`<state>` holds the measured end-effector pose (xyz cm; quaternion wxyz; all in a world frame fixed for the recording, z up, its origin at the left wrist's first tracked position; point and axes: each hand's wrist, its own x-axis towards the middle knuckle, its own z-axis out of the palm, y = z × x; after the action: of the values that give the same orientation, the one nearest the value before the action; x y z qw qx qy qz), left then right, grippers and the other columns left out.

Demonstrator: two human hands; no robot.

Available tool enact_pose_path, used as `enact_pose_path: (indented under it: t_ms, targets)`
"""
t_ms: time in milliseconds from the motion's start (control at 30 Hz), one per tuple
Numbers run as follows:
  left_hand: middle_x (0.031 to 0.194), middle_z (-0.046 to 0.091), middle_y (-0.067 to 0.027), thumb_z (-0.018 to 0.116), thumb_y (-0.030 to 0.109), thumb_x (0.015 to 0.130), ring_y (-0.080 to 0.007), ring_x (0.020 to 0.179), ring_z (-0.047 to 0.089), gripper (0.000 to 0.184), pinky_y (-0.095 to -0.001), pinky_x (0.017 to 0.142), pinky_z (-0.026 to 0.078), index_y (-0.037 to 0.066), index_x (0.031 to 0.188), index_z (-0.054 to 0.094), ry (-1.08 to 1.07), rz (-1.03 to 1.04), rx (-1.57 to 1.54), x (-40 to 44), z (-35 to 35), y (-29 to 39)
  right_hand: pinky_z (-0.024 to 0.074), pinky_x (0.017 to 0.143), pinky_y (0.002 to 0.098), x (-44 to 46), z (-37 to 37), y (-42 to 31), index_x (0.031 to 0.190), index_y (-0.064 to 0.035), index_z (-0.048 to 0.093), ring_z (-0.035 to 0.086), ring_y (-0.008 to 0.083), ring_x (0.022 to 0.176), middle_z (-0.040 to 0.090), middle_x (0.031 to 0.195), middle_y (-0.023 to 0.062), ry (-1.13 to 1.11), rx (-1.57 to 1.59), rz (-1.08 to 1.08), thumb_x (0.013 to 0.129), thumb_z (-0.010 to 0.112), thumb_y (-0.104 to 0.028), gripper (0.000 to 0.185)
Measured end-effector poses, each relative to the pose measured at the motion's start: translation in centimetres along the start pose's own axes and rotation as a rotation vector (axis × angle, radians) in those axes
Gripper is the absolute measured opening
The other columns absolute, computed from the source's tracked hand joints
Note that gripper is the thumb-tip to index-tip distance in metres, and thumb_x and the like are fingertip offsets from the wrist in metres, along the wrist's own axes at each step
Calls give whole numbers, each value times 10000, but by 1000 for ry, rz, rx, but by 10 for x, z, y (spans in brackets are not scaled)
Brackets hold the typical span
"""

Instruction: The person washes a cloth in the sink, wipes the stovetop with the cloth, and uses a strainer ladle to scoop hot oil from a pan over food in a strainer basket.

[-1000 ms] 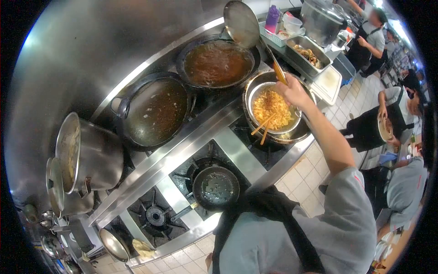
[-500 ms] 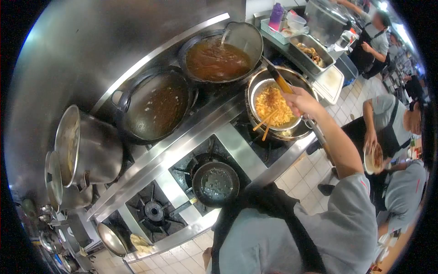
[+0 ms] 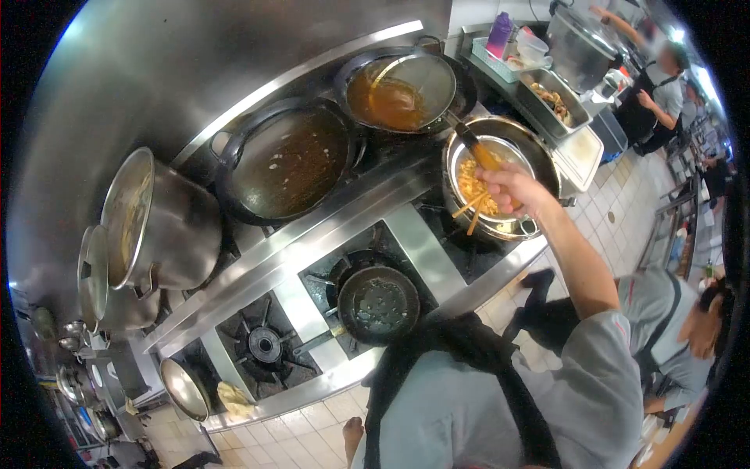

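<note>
My right hand is closed around the orange-brown handle of a round strainer, reaching over a bowl. The strainer's head is over the far wok of brown oil, its near part low at the oil. Beneath my hand, a metal bowl holds golden fried bits and sits in a larger pot. A pair of chopsticks rests in the bits, partly hidden by my hand. My left hand hangs low beside my body, fingers curled, with nothing visible in it.
A second wok with dark residue stands left of the oil. A small frying pan sits on the front burner, a tall stockpot at left. A tray of food lies back right. Co-workers stand to the right.
The strainer's head has shifted left and down over the oil, with my right hand still on its handle. The camera view has shifted. A co-worker's bowl at right has left view.
</note>
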<state>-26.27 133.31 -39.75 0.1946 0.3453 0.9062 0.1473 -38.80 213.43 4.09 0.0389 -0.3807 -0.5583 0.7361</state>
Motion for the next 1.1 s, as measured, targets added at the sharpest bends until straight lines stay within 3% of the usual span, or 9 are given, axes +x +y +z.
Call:
enact_pose_path:
  t_ms: [200, 300, 467, 567, 633, 667, 733, 867, 1100]
  targets:
    - [762, 598, -124, 628, 90, 734, -356, 721, 629, 109, -488, 595, 512, 83, 783, 531, -51, -38, -63, -4, 2, 11, 269, 364, 199, 15, 18, 4, 1151, -27, 614, 403, 36, 469, 462, 677, -52, -81, 73, -19, 968, 623, -201, 253]
    - [764, 602, -127, 624, 87, 726, -358, 728, 637, 110, -488, 604, 516, 78, 787, 533, -47, -46, -68, -7, 3, 15, 269, 366, 192, 21, 33, 3, 1183, -33, 600, 406, 31, 477, 461, 684, -54, -101, 203, -14, 976, 614, -196, 264]
    - [773, 613, -130, 625, 81, 703, -356, 736, 647, 111, -486, 623, 525, 69, 783, 550, -89, -120, -21, -13, 9, 17, 251, 357, 188, 40, 39, 0, 1228, -42, 568, 391, 28, 457, 455, 662, -56, -109, 112, -4, 987, 598, -206, 294]
    - [774, 620, -127, 622, 113, 753, -354, 742, 652, 78, -482, 633, 530, 62, 757, 563, -61, -118, -30, -15, -5, 27, 231, 345, 192, 45, 56, -6, 1234, -49, 561, 378, 26, 439, 447, 638, -61, -121, 192, -6, 997, 571, -213, 289]
    - [776, 614, -124, 605, 181, 829, -354, 729, 647, 137, -478, 626, 528, 71, 763, 555, -144, -861, -647, -4, -31, 50, 220, 339, 195, 42, 64, -12, 1230, -52, 563, 371, 26, 427, 440, 622, -64, -100, 293, -7, 1002, 557, -217, 282]
    - [776, 614, -124, 605, 181, 829, -354, 729, 647, 137, -478, 626, 528, 71, 763, 555, -146, -856, -644, -8, -20, 45, 216, 336, 197, 39, 66, -16, 1228, -55, 564, 370, 29, 419, 437, 610, -66, -106, 235, -45, 1002, 548, -226, 284]
    - [765, 604, -110, 568, 244, 896, -347, 710, 641, 198, -478, 612, 520, 89, 776, 541, 81, -750, -678, -18, 3, 34, 212, 333, 200, 37, 61, -19, 1226, -58, 565, 370, 32, 412, 434, 599, -67, -104, 179, -85, 1002, 538, -235, 287]
    - [763, 602, -105, 567, 241, 894, -344, 709, 640, 191, -478, 611, 520, 93, 777, 540, -67, -465, -354, -18, -1, 20, 222, 331, 217, 29, 50, -28, 1239, -41, 557, 401, 66, 397, 436, 581, -51, -31, 10, -135, 985, 542, -245, 326]
    - [760, 599, -97, 565, 236, 890, -339, 707, 639, 179, -479, 609, 519, 100, 778, 538, -106, -219, -179, -10, -3, 1, 317, 380, 245, 26, 15, -32, 1211, 11, 537, 457, 95, 413, 509, 637, -8, 152, -112, -334, 950, 571, -182, 327]
